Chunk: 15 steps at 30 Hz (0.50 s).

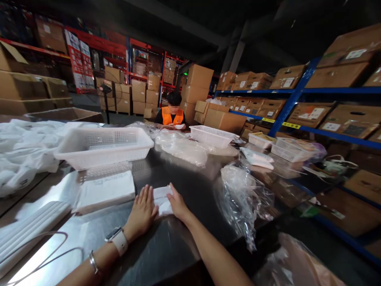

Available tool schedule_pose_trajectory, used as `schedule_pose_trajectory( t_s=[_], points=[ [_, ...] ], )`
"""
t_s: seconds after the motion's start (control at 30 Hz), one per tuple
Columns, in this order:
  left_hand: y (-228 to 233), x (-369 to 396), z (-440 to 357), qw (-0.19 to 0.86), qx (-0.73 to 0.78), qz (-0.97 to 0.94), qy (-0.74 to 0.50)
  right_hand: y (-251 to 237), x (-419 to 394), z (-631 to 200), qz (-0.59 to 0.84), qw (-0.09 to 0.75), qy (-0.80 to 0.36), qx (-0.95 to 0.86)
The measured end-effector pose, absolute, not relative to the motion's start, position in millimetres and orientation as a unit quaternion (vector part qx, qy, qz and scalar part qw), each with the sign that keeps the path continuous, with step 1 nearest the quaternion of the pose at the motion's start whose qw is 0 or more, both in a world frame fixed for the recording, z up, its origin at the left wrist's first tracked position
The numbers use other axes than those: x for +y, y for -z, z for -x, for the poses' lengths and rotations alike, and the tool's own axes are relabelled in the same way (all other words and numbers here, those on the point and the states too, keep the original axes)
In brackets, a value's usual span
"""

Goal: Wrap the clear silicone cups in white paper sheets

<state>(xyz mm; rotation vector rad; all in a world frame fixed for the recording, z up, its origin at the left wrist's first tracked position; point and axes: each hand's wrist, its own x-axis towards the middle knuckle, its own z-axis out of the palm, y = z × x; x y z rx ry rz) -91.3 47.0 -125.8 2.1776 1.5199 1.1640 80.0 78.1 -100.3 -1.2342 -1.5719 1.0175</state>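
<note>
Hands: left hand (142, 212) and right hand (177, 204) lie flat, fingers spread, gripping nothing, pressing a small white folded cloth (162, 200).
Counter (190, 178): white basket (104, 147) behind the cloth.

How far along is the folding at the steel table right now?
Done, it seems: a flat stack of folded white pieces lies beside the left hand. In hand: both the left hand and the right hand press flat on a small white folded piece. Left, probably: a loose heap of white material on the left; the white plastic basket looks empty.
</note>
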Motion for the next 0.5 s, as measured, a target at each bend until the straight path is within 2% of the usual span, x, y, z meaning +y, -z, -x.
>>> schedule_pose_trajectory(
  t_s=[0.1, 0.23, 0.3, 0.43, 0.5],
  points=[
    [115, 53, 86, 0.370, 0.569, -0.551, -0.486, 106, 78, -74, 0.463, 0.480, -0.491, -0.560],
    [94, 44, 77, 0.491, 0.553, -0.444, -0.505, 96, 75, -71, 0.409, 0.521, -0.582, -0.472],
    [85, 33, 72, 0.549, 0.532, -0.395, -0.510, 87, 72, -72, 0.375, 0.506, -0.628, -0.457],
    [59, 16, 73, 0.711, 0.412, -0.294, -0.488, 75, 62, -74, 0.298, 0.416, -0.743, -0.431],
    [38, 17, 87, 0.745, 0.359, -0.276, -0.490, 74, 59, -75, 0.266, 0.393, -0.764, -0.437]
  ],
)
